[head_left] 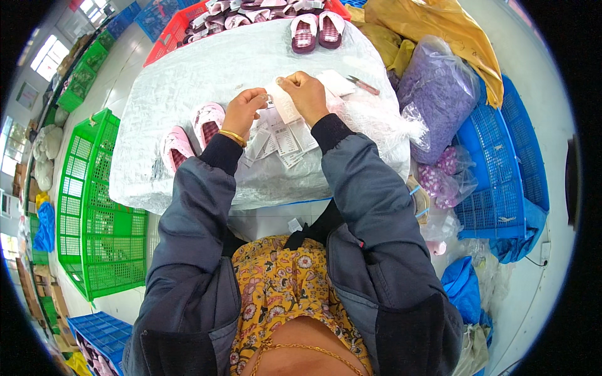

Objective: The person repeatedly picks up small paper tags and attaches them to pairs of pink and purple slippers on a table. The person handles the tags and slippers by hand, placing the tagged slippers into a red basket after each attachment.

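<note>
Over the middle of a plastic-wrapped white table, my right hand pinches a pale strip of labels. My left hand is beside the strip's left edge, thumb and fingertips pressed together; what they grip is too small to make out. Beneath both hands lies a loose heap of white printed tags. Left of my left hand sit two pink slippers, one nearer and one close to my wrist. At the far edge stands another pair of pink slippers with checked insoles.
A red crate full of slippers stands beyond the table. Clear plastic bags and a small red-handled tool lie on the right. Green crates flank the left; blue crates and a purple-filled bag flank the right.
</note>
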A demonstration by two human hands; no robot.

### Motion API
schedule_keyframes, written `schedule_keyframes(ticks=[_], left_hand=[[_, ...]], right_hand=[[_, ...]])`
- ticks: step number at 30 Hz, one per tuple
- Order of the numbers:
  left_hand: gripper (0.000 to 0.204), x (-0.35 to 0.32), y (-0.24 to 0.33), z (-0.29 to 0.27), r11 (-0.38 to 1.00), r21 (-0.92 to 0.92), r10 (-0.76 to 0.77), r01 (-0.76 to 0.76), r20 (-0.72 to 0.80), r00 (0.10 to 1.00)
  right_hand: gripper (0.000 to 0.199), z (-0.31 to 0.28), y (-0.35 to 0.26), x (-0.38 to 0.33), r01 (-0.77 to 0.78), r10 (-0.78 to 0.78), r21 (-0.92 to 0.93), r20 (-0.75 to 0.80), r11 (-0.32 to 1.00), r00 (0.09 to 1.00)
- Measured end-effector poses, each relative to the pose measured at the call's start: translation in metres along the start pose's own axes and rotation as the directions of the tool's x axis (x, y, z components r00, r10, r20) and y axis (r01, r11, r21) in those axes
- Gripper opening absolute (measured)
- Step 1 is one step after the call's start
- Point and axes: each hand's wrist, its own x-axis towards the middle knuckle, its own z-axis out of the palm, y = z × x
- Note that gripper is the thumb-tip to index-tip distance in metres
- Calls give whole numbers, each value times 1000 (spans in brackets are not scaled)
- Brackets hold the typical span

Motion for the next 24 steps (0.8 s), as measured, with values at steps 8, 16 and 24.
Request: schedule_keyframes(ticks=[8, 16, 24], left_hand=[[11, 11, -8, -9, 990, -129, 70, -60, 73, 995], [10, 7, -2, 0, 986, -122, 100, -114, -115, 988], [19, 18, -14, -7, 974, -223, 4, -34, -133, 991]], right_hand=[[37, 5, -1, -1, 92, -110, 183, 94, 979, 989], [38, -3, -4, 7, -52, 56, -30, 148, 998, 987], [32, 3, 0, 13, 10, -9, -16, 72, 1000, 997]])
